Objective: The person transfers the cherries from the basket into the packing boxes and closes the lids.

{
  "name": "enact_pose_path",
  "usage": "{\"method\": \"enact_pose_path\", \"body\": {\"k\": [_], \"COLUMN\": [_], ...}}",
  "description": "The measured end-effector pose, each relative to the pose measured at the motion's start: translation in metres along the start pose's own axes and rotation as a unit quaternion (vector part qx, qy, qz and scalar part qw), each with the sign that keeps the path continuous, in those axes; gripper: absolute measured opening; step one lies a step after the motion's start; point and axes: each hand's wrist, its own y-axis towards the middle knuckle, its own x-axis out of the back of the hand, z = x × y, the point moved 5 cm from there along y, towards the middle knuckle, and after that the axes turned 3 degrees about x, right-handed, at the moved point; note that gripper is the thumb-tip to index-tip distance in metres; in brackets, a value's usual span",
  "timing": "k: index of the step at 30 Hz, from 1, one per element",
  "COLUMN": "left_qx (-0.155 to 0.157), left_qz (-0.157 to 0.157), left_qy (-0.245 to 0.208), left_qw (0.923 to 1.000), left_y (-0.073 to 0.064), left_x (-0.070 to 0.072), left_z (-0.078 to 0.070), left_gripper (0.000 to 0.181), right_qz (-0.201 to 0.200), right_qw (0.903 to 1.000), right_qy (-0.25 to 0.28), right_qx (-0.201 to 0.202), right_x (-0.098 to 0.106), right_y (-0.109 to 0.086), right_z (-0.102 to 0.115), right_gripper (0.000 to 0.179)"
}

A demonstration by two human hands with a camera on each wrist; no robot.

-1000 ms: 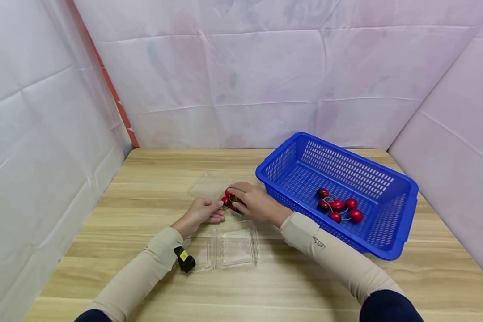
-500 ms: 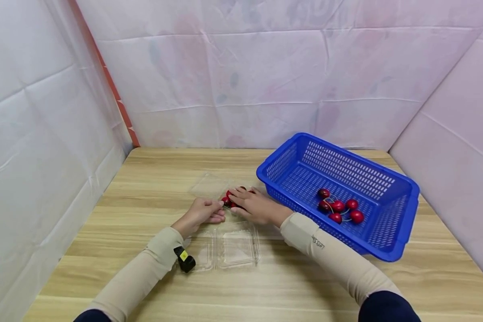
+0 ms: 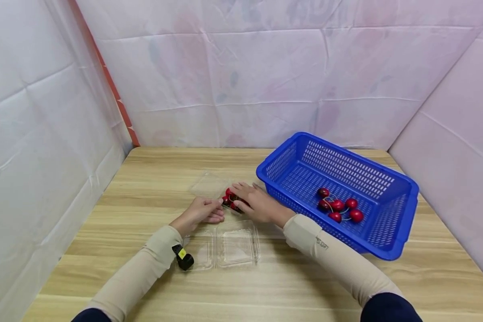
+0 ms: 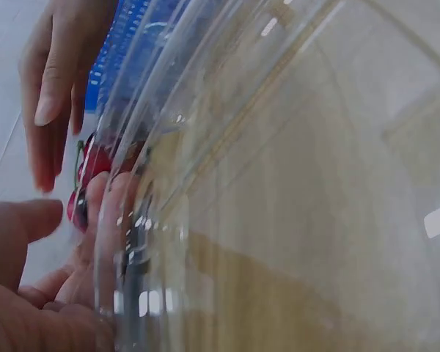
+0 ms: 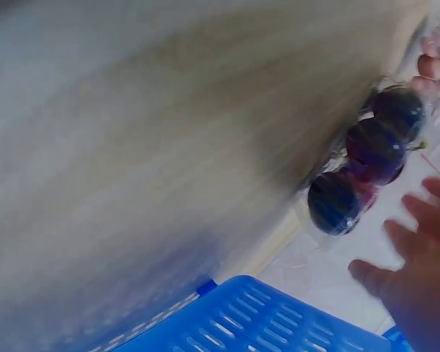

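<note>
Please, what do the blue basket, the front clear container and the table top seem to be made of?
Blue basket: likely moulded plastic, slightly glossy, by its regular slots and smooth rim. Front clear container: probably thin, shiny plastic; grain shows through. Table top: satin wood grain; solid wood or laminate, I cannot tell.

Left arm sleeve [image 3: 133, 273]: beige, wide-cuffed
Right arm sleeve [image 3: 346, 261]: beige, small dark lettering [image 3: 322, 243]
Left wrist device [image 3: 185, 262]: black, yellow patch [image 3: 182, 253]
Upper sleeves [image 3: 390, 308]: dark navy
</note>
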Motion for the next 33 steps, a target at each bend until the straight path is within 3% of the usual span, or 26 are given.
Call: {"method": "enact_pose_path", "body": {"k": [6,9,11,12,14,17,18,20,25,33], "left_qx": [0.013,-0.01,-0.037,-0.052,-0.073,-0.089,-0.091,-0.085,-0.051,-0.008], "left_qz": [0.026,-0.007,-0.052,-0.08,-0.135,-0.195,-0.205,-0.213,-0.214,-0.205], "left_qy": [0.04,0.091,0.138,0.173,0.245,0.348,0.37,0.396,0.421,0.412], "left_qw": [0.9988,0.9958,0.9883,0.9803,0.9571,0.9127,0.9015,0.8893,0.88,0.8876], "left_y": [-0.004,-0.009,-0.011,-0.013,-0.014,-0.014,-0.013,-0.009,0.003,0.014], "left_x": [0.019,0.036,0.049,0.056,0.067,0.079,0.081,0.084,0.091,0.092], "left_z": [-0.008,-0.022,-0.033,-0.039,-0.048,-0.058,-0.06,-0.062,-0.06,-0.048], "left_gripper": [0.04,0.034,0.033,0.031,0.028,0.026,0.026,0.03,0.032,0.02], "right_qz": [-0.094,-0.116,-0.125,-0.126,-0.122,-0.11,-0.104,-0.093,-0.064,-0.041], "right_qw": [0.9951,0.992,0.9903,0.9898,0.99,0.9916,0.9923,0.9937,0.9969,0.9987], "right_qy": [-0.028,-0.046,-0.057,-0.062,-0.068,-0.066,-0.065,-0.06,-0.046,-0.027], "right_qx": [0.009,0.021,0.022,0.021,0.02,0.014,0.014,0.013,0.007,0.009], "right_x": [0.017,0.025,0.029,0.03,0.031,0.029,0.028,0.025,0.018,0.013], "right_y": [-0.019,-0.033,-0.041,-0.045,-0.052,-0.059,-0.06,-0.062,-0.062,-0.062], "right_z": [0.008,0.012,0.013,0.013,0.014,0.013,0.013,0.012,0.01,0.01], "right_gripper": [0.033,0.028,0.026,0.025,0.024,0.025,0.026,0.029,0.036,0.036]}}
